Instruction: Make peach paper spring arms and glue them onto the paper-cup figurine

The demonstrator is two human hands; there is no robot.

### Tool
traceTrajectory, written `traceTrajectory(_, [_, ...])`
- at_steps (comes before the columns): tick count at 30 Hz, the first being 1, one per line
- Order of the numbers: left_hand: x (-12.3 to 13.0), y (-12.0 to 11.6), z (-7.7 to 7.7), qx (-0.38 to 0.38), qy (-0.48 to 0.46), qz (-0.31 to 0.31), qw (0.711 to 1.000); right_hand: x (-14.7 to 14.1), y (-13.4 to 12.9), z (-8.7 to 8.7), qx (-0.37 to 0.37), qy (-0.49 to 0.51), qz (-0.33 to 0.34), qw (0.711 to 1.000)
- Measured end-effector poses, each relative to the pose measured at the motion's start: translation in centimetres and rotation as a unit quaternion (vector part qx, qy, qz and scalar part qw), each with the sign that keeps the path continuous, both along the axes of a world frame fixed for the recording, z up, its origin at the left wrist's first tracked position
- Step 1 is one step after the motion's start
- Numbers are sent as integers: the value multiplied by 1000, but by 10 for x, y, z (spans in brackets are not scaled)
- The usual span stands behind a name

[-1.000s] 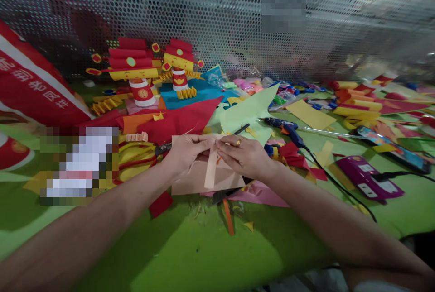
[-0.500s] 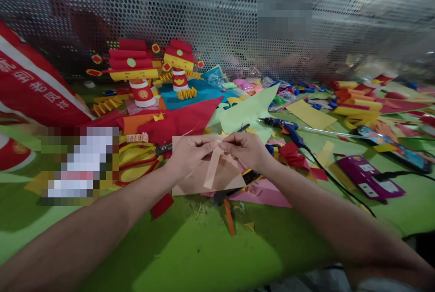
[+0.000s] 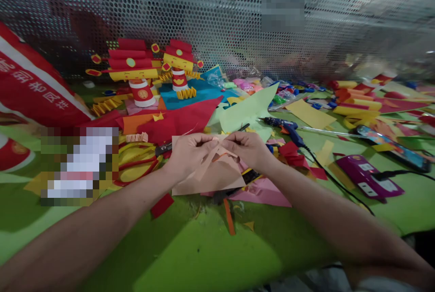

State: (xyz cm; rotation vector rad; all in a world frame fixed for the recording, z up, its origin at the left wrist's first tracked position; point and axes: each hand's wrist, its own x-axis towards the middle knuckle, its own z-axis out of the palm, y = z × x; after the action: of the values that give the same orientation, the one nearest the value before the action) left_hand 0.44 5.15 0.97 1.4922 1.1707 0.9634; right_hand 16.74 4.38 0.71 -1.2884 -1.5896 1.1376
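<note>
Mid-frame, the left hand [image 3: 190,154] and right hand [image 3: 250,150] sat together, pinching a strip [image 3: 205,164]; its long axis slanted lower-left over card [image 3: 190,186], nearer the left hand.

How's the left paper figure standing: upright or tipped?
Upright: the left paper figure has its red-and-white cup base at the bottom, red hat on top.

Smooth, matt paper strip [image 3: 206,165]

The left forearm [image 3: 122,215] and right forearm [image 3: 326,210] are slanting inward from below. The left hand [image 3: 190,151] and right hand [image 3: 250,149] are sitting close together, each pinching between thumb [image 3: 209,147] and bent forefinger [image 3: 200,137].
</note>
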Motion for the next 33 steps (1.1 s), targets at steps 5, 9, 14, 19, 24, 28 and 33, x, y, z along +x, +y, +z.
traceTrajectory(5, [-2, 3, 2, -6, -2, 10, 1000, 6, 4, 2, 8, -39, 24, 999])
traceTrajectory(9, [-2, 5, 4, -27, -17, 8, 999, 6, 4, 2, 15, -40, 13, 999])
traceTrajectory(14, [-1, 6, 4, -21, -14, 11, 1000, 5, 6, 0, 38, -61, 1, 997])
traceTrajectory(19, [-2, 5, 5, -9, -7, 19, 1000, 4, 6, -2, 40, -56, -6, 998])
traceTrajectory(24, [-4, 10, 1, -20, -52, 20, 998, 4, 8, -8, -27, 79, -12, 996])
traceTrajectory(28, [-5, 13, -5, -80, -152, -30, 985, 6, 13, -12, -90, 191, 17, 977])
traceTrajectory(33, [-2, 9, -5, -134, -200, -75, 968, 4, 14, -16, -106, 196, 88, 971])
